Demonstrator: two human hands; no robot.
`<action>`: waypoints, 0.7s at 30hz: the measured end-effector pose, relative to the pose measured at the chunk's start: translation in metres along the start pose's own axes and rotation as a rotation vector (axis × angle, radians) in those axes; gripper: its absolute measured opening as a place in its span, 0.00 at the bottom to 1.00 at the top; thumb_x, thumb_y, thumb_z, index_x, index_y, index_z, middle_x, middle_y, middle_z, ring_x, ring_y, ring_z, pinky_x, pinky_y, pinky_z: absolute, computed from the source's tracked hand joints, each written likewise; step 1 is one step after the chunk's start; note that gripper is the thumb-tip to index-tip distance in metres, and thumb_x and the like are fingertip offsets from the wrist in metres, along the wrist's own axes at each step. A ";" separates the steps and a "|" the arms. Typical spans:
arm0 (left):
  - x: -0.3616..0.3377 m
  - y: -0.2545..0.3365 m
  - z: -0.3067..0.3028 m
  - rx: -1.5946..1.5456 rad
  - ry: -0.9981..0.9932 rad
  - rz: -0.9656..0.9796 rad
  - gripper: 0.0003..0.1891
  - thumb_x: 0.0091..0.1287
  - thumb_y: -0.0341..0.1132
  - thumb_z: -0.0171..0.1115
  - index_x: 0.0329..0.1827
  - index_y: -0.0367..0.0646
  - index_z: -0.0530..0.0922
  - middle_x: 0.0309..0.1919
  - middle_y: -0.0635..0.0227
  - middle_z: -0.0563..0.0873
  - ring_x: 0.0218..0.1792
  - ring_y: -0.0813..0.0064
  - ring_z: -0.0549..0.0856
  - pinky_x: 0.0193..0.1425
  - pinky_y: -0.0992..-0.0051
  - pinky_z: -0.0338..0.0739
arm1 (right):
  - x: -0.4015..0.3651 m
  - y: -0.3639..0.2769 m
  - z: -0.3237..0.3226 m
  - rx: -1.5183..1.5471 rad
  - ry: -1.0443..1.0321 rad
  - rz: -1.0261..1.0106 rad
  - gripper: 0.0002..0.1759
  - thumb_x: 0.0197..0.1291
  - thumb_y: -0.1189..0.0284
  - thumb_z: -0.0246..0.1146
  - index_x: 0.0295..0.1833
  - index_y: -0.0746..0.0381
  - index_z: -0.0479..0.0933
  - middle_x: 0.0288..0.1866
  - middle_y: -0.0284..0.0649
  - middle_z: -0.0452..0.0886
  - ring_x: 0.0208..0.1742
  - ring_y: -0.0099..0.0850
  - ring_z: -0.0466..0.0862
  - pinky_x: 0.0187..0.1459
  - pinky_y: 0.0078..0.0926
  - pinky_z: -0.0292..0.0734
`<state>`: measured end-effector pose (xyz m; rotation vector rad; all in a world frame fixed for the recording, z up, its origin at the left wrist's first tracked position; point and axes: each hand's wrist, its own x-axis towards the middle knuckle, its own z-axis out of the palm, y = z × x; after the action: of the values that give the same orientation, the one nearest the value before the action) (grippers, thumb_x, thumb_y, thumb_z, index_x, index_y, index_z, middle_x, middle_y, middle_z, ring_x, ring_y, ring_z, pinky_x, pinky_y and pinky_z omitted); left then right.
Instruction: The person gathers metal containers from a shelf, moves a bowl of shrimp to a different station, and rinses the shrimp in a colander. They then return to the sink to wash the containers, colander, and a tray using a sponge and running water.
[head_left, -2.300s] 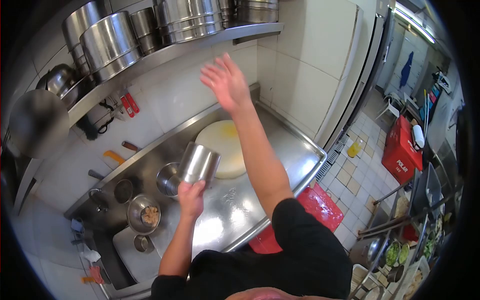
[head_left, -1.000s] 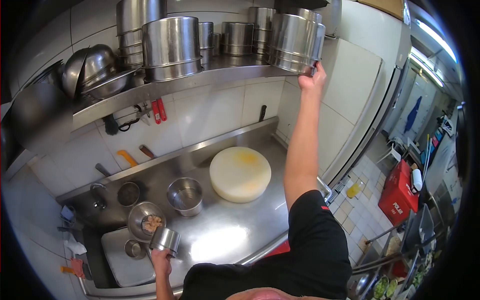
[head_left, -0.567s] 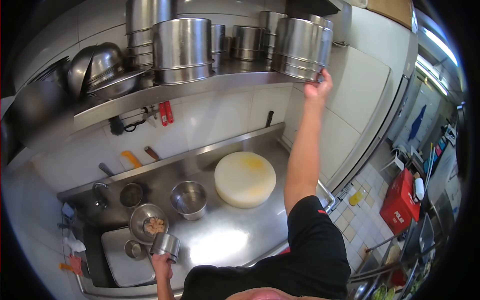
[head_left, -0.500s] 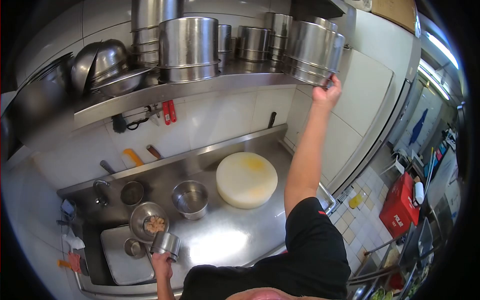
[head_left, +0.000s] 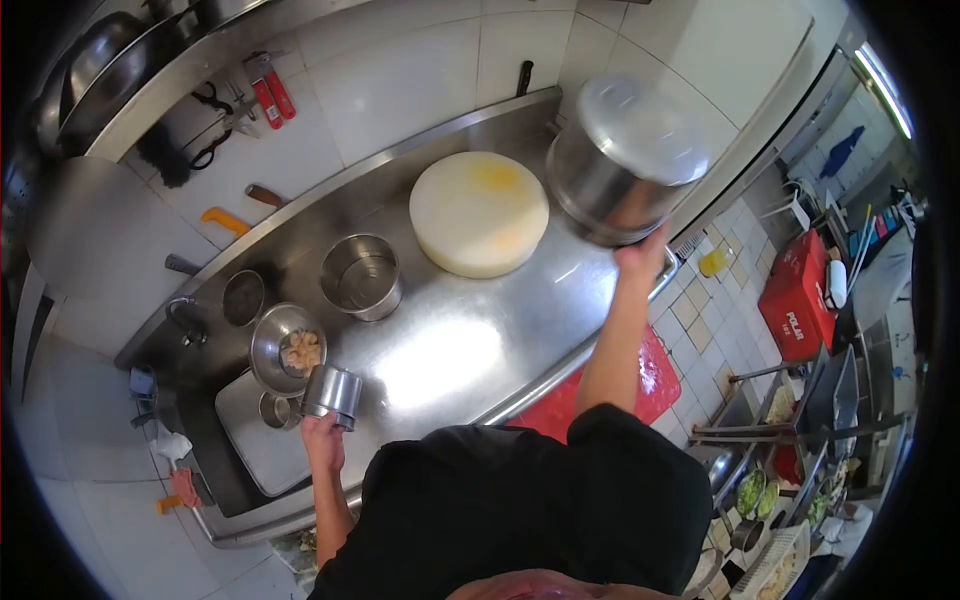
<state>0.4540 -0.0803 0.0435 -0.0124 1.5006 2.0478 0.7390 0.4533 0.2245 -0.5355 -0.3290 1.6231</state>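
My right hand (head_left: 641, 255) grips the lower edge of a large steel pot (head_left: 625, 150), which hangs upside down with its flat base up, over the counter's right end. Low on the left, my left hand (head_left: 322, 440) is closed round a small steel pot (head_left: 335, 390), also base up. Beside that small pot is a steel bowl (head_left: 262, 355) with pale pink food pieces (head_left: 301, 351) in it. An open steel pot (head_left: 360, 278) stands on the counter, left of a thick round white chopping board (head_left: 478, 213).
A metal tray (head_left: 240, 430) with a small steel cup (head_left: 279, 410) lies over the sink at left, near the faucet (head_left: 185, 318). Tools hang on the wall, including red-handled ones (head_left: 268, 92). A shelf (head_left: 200, 60) juts out above. A red cooler (head_left: 797, 300) stands on the floor at right.
My right hand has brought the large steel pot down off the shelf, toward the counter's right end. The view has tipped downward. My left hand still holds the small pot.
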 end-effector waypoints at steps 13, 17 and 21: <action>0.009 -0.003 0.054 0.038 -0.051 -0.009 0.09 0.60 0.19 0.59 0.40 0.37 0.70 0.39 0.55 0.81 0.38 0.60 0.84 0.38 0.59 0.80 | 0.047 0.199 -0.130 -0.414 0.105 0.293 0.31 0.73 0.50 0.50 0.59 0.69 0.76 0.56 0.52 0.81 0.53 0.43 0.82 0.58 0.38 0.76; 0.005 -0.003 0.060 0.034 0.001 0.021 0.09 0.60 0.20 0.60 0.37 0.39 0.69 0.36 0.56 0.81 0.36 0.61 0.83 0.38 0.59 0.80 | 0.099 0.218 -0.148 -1.325 -0.016 0.059 0.29 0.71 0.55 0.53 0.46 0.76 0.80 0.36 0.61 0.84 0.34 0.48 0.87 0.41 0.38 0.82; 0.003 0.004 0.060 0.059 0.033 0.024 0.09 0.59 0.20 0.60 0.32 0.40 0.68 0.32 0.58 0.80 0.32 0.63 0.83 0.35 0.61 0.81 | 0.114 0.193 -0.127 -1.555 -0.317 0.071 0.18 0.66 0.64 0.59 0.46 0.70 0.83 0.35 0.55 0.85 0.28 0.43 0.86 0.28 0.37 0.84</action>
<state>0.4694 -0.0268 0.0676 -0.0048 1.5881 2.0303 0.6345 0.5290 0.0013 -1.4149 -1.8658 1.2364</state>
